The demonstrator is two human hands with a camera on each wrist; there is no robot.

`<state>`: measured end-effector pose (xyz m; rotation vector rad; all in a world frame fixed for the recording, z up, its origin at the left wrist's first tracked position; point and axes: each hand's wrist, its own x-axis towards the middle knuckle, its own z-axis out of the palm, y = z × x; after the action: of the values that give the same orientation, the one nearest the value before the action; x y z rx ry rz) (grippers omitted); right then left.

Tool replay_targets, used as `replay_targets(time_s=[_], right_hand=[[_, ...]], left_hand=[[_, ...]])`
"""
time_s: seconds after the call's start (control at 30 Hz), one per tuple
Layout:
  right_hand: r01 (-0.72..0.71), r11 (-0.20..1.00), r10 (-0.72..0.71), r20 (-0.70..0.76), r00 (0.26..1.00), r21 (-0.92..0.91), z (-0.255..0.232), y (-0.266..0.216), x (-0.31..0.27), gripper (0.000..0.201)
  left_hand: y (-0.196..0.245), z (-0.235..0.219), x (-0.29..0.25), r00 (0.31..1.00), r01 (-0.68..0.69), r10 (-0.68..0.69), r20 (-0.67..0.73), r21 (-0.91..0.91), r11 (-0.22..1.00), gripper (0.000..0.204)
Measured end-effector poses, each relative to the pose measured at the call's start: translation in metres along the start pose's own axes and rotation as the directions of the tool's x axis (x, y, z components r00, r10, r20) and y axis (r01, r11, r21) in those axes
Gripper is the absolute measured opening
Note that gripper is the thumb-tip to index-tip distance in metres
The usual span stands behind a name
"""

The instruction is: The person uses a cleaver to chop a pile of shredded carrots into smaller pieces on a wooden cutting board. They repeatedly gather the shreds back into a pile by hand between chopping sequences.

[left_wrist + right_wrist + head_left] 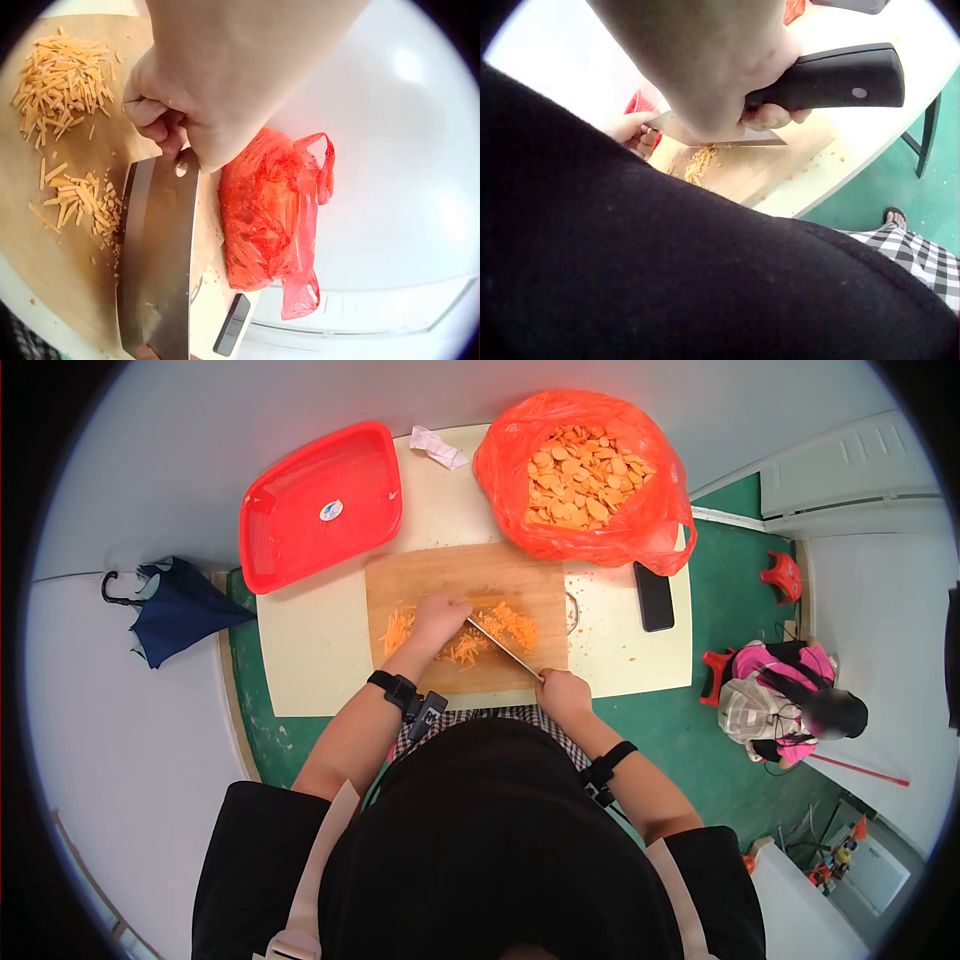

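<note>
A cleaver (503, 648) stands edge down over the wooden cutting board (420, 572), its wide blade (161, 255) running between both hands. My left hand (440, 622) pinches the blade's far top corner, beside the small hole there. My right hand (565, 695) grips the black handle (840, 79) at the near end. Thin-cut orange vegetable strips (64, 86) lie in a pile on one side of the board. A smaller heap of strips and finer bits (86, 202) lies right along the cutting edge. More chopped orange pieces (515, 626) are on the blade's other side in the head view.
A red plastic bag (505, 470) of orange slices (585, 480) stands at the back right. To the left of it are crumpled paper (438, 448) and a red basket (320, 550). A phone (655, 598) lies on the right. Another person (780, 700) sits beyond the table (620, 660).
</note>
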<state>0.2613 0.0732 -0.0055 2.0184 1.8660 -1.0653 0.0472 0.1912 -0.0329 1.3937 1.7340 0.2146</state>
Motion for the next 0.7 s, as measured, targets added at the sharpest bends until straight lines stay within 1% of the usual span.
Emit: replay_targets(time_s=[0.07, 0.17, 0.23, 0.27, 0.3, 0.33, 0.37, 0.4, 0.43, 0.47, 0.53, 0.57, 0.63, 0.67, 0.7], right_hand=[[-0.016, 1.000, 0.016, -0.002, 1.000, 0.010, 0.003, 0.000, -0.001, 0.023], [-0.034, 0.999, 0.034, -0.007, 0.999, 0.005, 0.000, -0.001, -0.001, 0.026], [-0.042, 0.998, 0.041, 0.011, 0.999, 0.056, -0.006, 0.000, -0.003, 0.029], [-0.039, 0.998, 0.039, 0.008, 0.999, 0.056, -0.010, 0.000, -0.004, 0.029], [-0.032, 0.996, 0.032, 0.000, 0.999, 0.081, -0.012, 0.001, -0.008, 0.029], [-0.027, 0.994, 0.028, -0.008, 1.000, 0.105, -0.013, 0.002, -0.011, 0.029], [-0.030, 0.994, 0.030, -0.006, 1.000, 0.103, -0.012, 0.002, -0.012, 0.029], [-0.008, 0.992, 0.010, -0.013, 1.000, 0.125, -0.011, 0.002, -0.014, 0.029], [0.014, 0.989, -0.011, -0.021, 1.000, 0.146, -0.010, 0.001, -0.015, 0.028], [0.011, 0.989, -0.008, -0.020, 1.000, 0.145, -0.008, 0.000, -0.014, 0.028], [0.012, 0.993, -0.015, 0.025, 1.000, 0.119, -0.003, -0.002, -0.012, 0.028], [0.008, 0.993, -0.012, 0.031, 0.999, 0.118, -0.002, -0.003, -0.011, 0.028], [-0.016, 0.994, 0.011, 0.048, 0.999, 0.108, 0.001, -0.005, -0.010, 0.028], [-0.018, 0.994, 0.012, 0.057, 0.998, 0.104, 0.002, -0.005, -0.011, 0.028], [-0.020, 0.994, 0.014, 0.054, 0.998, 0.103, 0.003, -0.005, -0.011, 0.028]], left_hand=[[0.001, 0.000, 0.000, 1.000, -0.009, 0.009, 0.006, 0.015, 1.000, 0.035], [0.001, 0.000, 0.004, 0.999, -0.036, 0.036, 0.011, -0.011, 0.999, 0.040], [-0.003, 0.002, 0.004, 0.997, 0.058, -0.044, 0.059, -0.270, 0.961, 0.039], [-0.011, 0.005, 0.004, 0.998, 0.056, -0.043, 0.055, -0.271, 0.961, 0.039], [-0.022, 0.009, 0.000, 0.997, -0.036, 0.018, -0.075, -0.236, 0.971, 0.035], [-0.031, 0.012, -0.007, 0.976, -0.121, 0.082, -0.201, -0.190, 0.974, 0.030], [-0.033, 0.012, -0.018, 0.977, -0.120, 0.081, -0.198, -0.193, 0.974, 0.030], [-0.036, 0.011, -0.030, 0.960, -0.213, 0.204, -0.193, -0.029, 0.977, 0.024], [-0.038, 0.011, -0.040, 0.932, -0.302, 0.322, -0.167, 0.134, 0.944, 0.018], [-0.042, 0.016, -0.046, 0.932, -0.303, 0.322, -0.165, 0.132, 0.944, 0.018], [-0.043, 0.022, -0.055, 0.826, -0.508, 0.550, -0.123, 0.258, 0.822, 0.020], [-0.039, 0.024, -0.056, 0.829, -0.506, 0.546, -0.120, 0.253, 0.824, 0.020], [-0.033, 0.028, -0.060, 0.759, -0.578, 0.624, -0.183, 0.250, 0.776, 0.024], [-0.035, 0.030, -0.060, 0.765, -0.573, 0.618, -0.182, 0.245, 0.782, 0.024], [-0.036, 0.032, -0.058, 0.793, -0.536, 0.586, -0.167, 0.266, 0.801, 0.025]])
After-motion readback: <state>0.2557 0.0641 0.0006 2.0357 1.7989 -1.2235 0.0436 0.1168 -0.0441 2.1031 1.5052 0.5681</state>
